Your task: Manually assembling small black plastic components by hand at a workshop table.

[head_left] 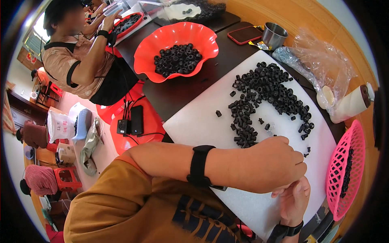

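My left hand [269, 165] reaches across a white board [194, 123], its fingers curled closed. Just below it, my right hand [296, 202] is closed too, its fingertips meeting those of the left. Whatever lies between the fingers is hidden or too small to name. Beyond my left hand, a heap of small black ring-shaped parts [259, 83] spreads over the board in a curved band. A few single black parts [219, 114] lie apart from the heap. Both wrists wear black bands.
A red wavy-rimmed bowl [148, 44] holds more black parts. At right stands a pink lattice basket [338, 170] with black pieces. A metal cup [274, 35], a phone [245, 35], plastic bags [320, 56] and a pale bottle [350, 105] line the far edge. Another person [77, 60] works at left.
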`<action>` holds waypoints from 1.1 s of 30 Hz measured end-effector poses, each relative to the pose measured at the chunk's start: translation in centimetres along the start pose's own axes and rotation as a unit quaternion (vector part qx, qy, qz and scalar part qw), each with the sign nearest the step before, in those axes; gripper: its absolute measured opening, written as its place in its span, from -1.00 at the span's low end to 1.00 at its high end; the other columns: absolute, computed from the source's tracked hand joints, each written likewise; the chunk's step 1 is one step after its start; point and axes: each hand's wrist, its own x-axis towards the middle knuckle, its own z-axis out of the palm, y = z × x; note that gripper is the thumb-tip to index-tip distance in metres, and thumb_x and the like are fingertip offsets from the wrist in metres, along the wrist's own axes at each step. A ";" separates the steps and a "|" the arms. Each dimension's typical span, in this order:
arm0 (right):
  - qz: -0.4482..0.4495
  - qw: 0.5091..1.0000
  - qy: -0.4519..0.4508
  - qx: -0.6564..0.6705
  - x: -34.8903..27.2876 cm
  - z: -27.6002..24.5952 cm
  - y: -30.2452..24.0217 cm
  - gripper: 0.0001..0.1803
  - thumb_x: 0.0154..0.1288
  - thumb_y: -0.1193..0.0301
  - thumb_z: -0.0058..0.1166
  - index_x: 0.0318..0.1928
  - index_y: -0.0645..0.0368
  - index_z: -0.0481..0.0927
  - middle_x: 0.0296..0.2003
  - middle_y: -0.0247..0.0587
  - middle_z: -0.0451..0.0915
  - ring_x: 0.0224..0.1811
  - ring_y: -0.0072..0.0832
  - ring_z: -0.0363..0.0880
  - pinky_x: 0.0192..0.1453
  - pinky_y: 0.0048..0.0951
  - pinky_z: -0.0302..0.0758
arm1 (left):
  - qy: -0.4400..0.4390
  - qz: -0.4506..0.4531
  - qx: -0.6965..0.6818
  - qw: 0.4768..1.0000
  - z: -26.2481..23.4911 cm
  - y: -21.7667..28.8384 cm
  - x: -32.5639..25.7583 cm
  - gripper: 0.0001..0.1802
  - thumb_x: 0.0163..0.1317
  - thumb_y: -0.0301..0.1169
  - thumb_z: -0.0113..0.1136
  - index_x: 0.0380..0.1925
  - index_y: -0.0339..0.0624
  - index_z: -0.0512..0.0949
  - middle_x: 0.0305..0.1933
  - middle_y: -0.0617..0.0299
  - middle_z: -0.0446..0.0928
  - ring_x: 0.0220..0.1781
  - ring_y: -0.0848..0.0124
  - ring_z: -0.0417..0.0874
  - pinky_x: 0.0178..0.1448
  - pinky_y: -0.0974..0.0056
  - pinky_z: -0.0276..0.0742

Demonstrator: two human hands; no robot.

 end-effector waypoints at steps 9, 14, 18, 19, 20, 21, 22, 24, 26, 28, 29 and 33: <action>0.013 0.999 0.035 0.031 0.1 0.7 -0.1 -0.66 0.24 0.35 0.18 -0.09 0.35 0.51 -0.37 -0.07 0.62 -0.41 -0.37 0.59 -0.26 -0.39 0.55 | -0.054 -0.069 0.004 0.996 -0.2 1.6 -2.0 -0.76 0.07 -0.37 0.20 -0.25 -0.14 0.45 -0.48 0.28 0.44 -0.43 0.32 0.54 -0.31 0.27 0.33; 0.029 0.999 0.031 0.026 0.3 0.1 -0.1 -0.69 0.13 0.41 0.26 -0.15 0.28 0.51 -0.37 -0.13 0.62 -0.37 -0.43 0.59 -0.25 -0.41 0.56 | 0.111 -0.152 0.139 0.972 -4.2 -2.3 -7.9 -0.71 0.02 -0.56 0.27 -0.19 -0.14 0.56 -0.38 0.22 0.55 -0.46 0.27 0.54 -0.34 0.23 0.39; 0.007 0.998 0.062 0.002 0.9 0.1 0.1 -0.71 0.13 0.44 0.26 -0.17 0.26 0.50 -0.36 -0.17 0.60 -0.38 -0.45 0.57 -0.26 -0.43 0.54 | 0.057 -0.292 0.215 0.930 -6.1 -3.2 -9.2 -0.77 0.08 -0.55 0.18 -0.21 -0.26 0.52 -0.36 0.11 0.47 -0.33 0.11 0.53 -0.18 0.16 0.44; 0.007 0.998 0.067 -0.003 0.9 0.1 0.0 -0.72 0.13 0.44 0.26 -0.17 0.25 0.50 -0.36 -0.19 0.60 -0.38 -0.47 0.55 -0.25 -0.45 0.53 | 0.028 -0.280 0.267 0.922 -5.9 -3.4 -9.5 -0.78 0.09 -0.54 0.17 -0.21 -0.27 0.52 -0.34 0.09 0.46 -0.27 0.08 0.52 -0.13 0.14 0.44; 0.007 0.997 0.073 -0.008 0.8 0.1 -0.1 -0.72 0.13 0.45 0.26 -0.17 0.25 0.50 -0.35 -0.20 0.59 -0.38 -0.49 0.54 -0.24 -0.46 0.51 | 0.015 -0.303 0.257 0.918 -5.3 -3.6 -9.8 -0.79 0.10 -0.50 0.17 -0.22 -0.26 0.52 -0.31 0.09 0.45 -0.21 0.08 0.51 -0.11 0.13 0.43; 0.008 0.997 0.078 -0.008 0.9 0.2 -0.3 -0.72 0.13 0.45 0.26 -0.17 0.25 0.50 -0.35 -0.20 0.59 -0.38 -0.49 0.54 -0.24 -0.46 0.51 | 0.013 -0.301 0.253 0.919 -5.1 -3.8 -9.9 -0.79 0.10 -0.50 0.17 -0.22 -0.26 0.52 -0.31 0.09 0.45 -0.21 0.08 0.51 -0.11 0.13 0.43; 0.002 0.997 0.079 -0.002 1.1 0.1 -0.3 -0.73 0.13 0.46 0.25 -0.17 0.25 0.50 -0.36 -0.20 0.59 -0.37 -0.50 0.54 -0.23 -0.48 0.50 | 0.019 -0.291 0.258 0.921 -5.0 -4.0 -9.9 -0.80 0.10 -0.50 0.17 -0.23 -0.26 0.52 -0.32 0.09 0.45 -0.21 0.08 0.51 -0.11 0.13 0.43; -0.006 0.996 0.087 0.006 1.2 0.1 -0.3 -0.73 0.13 0.47 0.25 -0.18 0.25 0.50 -0.36 -0.21 0.58 -0.37 -0.51 0.53 -0.22 -0.49 0.49 | 0.023 -0.276 0.260 0.925 -5.3 -4.1 -10.0 -0.81 0.09 -0.49 0.17 -0.25 -0.26 0.52 -0.33 0.10 0.45 -0.22 0.07 0.51 -0.11 0.12 0.43; 0.013 0.997 0.072 0.018 1.2 0.0 -0.2 -0.74 0.15 0.49 0.23 -0.16 0.25 0.50 -0.34 -0.22 0.59 -0.35 -0.55 0.53 -0.19 -0.51 0.49 | -0.017 -0.293 0.242 0.925 -6.2 -4.2 -9.6 -0.83 0.08 -0.46 0.20 -0.30 -0.21 0.51 -0.37 0.12 0.41 -0.30 0.12 0.50 -0.18 0.15 0.43; 0.017 0.997 0.069 0.010 1.2 0.0 -0.2 -0.76 0.17 0.49 0.23 -0.16 0.25 0.51 -0.33 -0.23 0.60 -0.34 -0.57 0.53 -0.18 -0.53 0.49 | -0.030 -0.305 0.178 0.935 -7.0 -3.4 -8.2 -0.84 0.08 -0.47 0.20 -0.31 -0.23 0.52 -0.38 0.11 0.43 -0.33 0.12 0.51 -0.20 0.15 0.44; 0.027 0.998 0.055 0.004 1.3 -0.1 0.0 -0.77 0.19 0.50 0.22 -0.15 0.25 0.51 -0.32 -0.24 0.60 -0.33 -0.60 0.53 -0.18 -0.55 0.49 | -0.042 -0.326 0.120 0.937 -7.3 -2.9 -7.4 -0.85 0.08 -0.48 0.21 -0.32 -0.26 0.52 -0.39 0.10 0.45 -0.35 0.11 0.52 -0.23 0.15 0.45; 0.018 0.999 0.038 -0.003 0.8 -0.2 0.0 -0.79 0.22 0.52 0.21 -0.14 0.25 0.52 -0.28 -0.28 0.60 -0.29 -0.65 0.52 -0.15 -0.61 0.47 | -0.089 -0.167 0.090 0.978 -6.5 -1.8 -3.4 -0.85 0.07 -0.47 0.24 -0.35 -0.23 0.53 -0.42 0.14 0.46 -0.39 0.14 0.51 -0.32 0.18 0.40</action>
